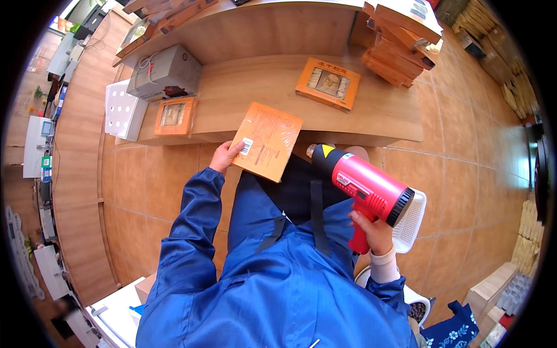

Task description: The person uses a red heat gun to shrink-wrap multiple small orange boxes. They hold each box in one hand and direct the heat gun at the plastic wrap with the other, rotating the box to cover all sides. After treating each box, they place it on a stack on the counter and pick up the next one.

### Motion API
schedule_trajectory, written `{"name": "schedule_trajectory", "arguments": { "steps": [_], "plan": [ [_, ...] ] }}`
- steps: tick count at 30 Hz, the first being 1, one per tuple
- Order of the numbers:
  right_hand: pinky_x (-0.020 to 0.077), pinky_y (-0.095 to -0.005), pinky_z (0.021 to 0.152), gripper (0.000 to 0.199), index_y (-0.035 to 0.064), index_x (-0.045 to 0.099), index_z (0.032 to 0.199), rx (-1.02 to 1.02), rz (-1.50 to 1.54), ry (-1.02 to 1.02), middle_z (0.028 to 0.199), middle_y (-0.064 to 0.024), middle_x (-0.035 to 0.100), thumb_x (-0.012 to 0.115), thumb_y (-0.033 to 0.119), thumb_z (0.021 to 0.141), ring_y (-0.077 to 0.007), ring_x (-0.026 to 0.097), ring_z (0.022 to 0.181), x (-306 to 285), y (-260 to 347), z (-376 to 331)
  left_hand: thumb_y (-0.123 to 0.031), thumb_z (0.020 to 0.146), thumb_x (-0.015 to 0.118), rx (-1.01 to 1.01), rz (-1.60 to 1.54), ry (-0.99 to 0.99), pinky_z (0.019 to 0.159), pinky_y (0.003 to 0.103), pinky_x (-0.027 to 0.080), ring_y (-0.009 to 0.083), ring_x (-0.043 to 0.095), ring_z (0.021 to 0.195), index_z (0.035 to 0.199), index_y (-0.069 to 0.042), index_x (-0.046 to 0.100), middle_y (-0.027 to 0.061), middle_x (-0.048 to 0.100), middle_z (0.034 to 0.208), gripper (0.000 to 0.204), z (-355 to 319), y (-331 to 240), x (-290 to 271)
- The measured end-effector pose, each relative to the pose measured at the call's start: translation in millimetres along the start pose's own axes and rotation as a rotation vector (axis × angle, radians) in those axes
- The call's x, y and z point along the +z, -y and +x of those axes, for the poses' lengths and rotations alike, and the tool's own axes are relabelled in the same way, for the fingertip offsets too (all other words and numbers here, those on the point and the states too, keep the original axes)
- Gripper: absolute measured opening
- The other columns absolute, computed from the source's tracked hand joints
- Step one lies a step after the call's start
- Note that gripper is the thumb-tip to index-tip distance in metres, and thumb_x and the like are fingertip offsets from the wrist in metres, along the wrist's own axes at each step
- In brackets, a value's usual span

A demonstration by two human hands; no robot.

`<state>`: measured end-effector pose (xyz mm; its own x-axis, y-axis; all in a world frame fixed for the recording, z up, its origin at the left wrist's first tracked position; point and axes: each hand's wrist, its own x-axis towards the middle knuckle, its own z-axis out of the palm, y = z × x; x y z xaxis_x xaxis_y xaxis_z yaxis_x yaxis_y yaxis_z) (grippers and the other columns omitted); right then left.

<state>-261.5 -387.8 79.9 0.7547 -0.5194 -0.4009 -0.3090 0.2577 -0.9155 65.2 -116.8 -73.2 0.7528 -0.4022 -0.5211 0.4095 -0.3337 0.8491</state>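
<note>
Blue jacket (278,284) fills the lower frame, closest to the lens; person seated, black apron straps over the lap.

Landmark: low wooden table (261,93) ahead of the knees.

Right hand (376,232): fingers wrapped fully round the grip of a red heat gun (365,188). Gun sits off the table's near edge, over the lap, black nozzle aimed up-left toward that edge. Nozzle tip near the lower right corner of the held box, not touching it.

Left hand (225,155): closed on the left edge of a flat orange box (268,141), thumb on top, other fingers hidden beneath. Box tilted, clear film glinting on its face, a white label next to the thumb. It hangs across the table's near edge, partly over the top and partly over the lap.

On the table: a small orange box (174,116) at the near left corner; a larger orange box with a window (328,83) right of centre, well apart from the held one; a grey carton (165,72) at the left rear; a white perforated panel (123,110) leaning off the left end.

Stack of orange boxes (400,40) at the table's far right corner. White mesh basket (411,223) behind the gun, off the table's near right side, above the tiled floor (464,174).
</note>
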Motion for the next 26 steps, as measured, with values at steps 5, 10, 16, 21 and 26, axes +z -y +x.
{"name": "schedule_trajectory", "arguments": {
  "steps": [5, 10, 16, 21, 26],
  "plan": [
    [0.0522, -0.0277, 0.064, 0.03, -0.0002, 0.056, 0.103, -0.007, 0.015, -0.029, 0.09, -0.0083, 0.061, 0.069, 0.009, 0.078, -0.0159, 0.061, 0.074, -4, 3, 4, -0.028, 0.089, 0.057, -0.075, -0.194, 0.078, 0.068, 0.026, 0.052, 0.0113, 0.062, 0.082, 0.117, -0.002, 0.051, 0.0035, 0.062, 0.098, 0.039, -27, -22, 3],
    [0.0544, -0.0303, 0.062, 0.032, -0.0021, 0.054, 0.106, -0.017, 0.14, 0.027, 0.094, -0.0111, 0.06, 0.066, 0.009, 0.079, -0.0201, 0.063, 0.078, -10, 25, 7, -0.025, 0.092, 0.052, -0.083, -0.335, 0.229, 0.087, 0.031, 0.048, 0.0164, 0.059, 0.1, 0.123, -0.002, 0.046, 0.0077, 0.059, 0.113, 0.04, -33, -17, -10],
    [0.0545, -0.0306, 0.06, 0.033, -0.0026, 0.053, 0.106, -0.007, 0.175, 0.035, 0.093, -0.0123, 0.06, 0.066, 0.009, 0.078, -0.021, 0.063, 0.076, -15, 33, 10, -0.028, 0.091, 0.053, -0.076, -0.402, 0.322, 0.087, 0.03, 0.047, 0.0159, 0.059, 0.1, 0.122, -0.001, 0.048, 0.0077, 0.059, 0.112, 0.041, -39, -15, -12],
    [0.0544, -0.0301, 0.06, 0.033, -0.0029, 0.053, 0.106, -0.019, 0.179, 0.047, 0.092, -0.0121, 0.061, 0.066, 0.009, 0.078, -0.0205, 0.064, 0.076, -14, 33, 10, -0.029, 0.091, 0.053, -0.077, -0.418, 0.34, 0.087, 0.03, 0.047, 0.015, 0.059, 0.1, 0.12, -0.002, 0.049, 0.0071, 0.06, 0.111, 0.04, -43, -17, -12],
    [0.0546, -0.0299, 0.06, 0.033, -0.0022, 0.053, 0.106, -0.039, 0.181, 0.059, 0.093, -0.0125, 0.061, 0.066, 0.01, 0.078, -0.0206, 0.064, 0.077, -15, 30, 12, -0.03, 0.09, 0.054, -0.103, -0.424, 0.364, 0.089, 0.03, 0.046, 0.0151, 0.058, 0.102, 0.122, -0.002, 0.048, 0.0063, 0.059, 0.113, 0.043, -44, -15, -14]
  ]
}}
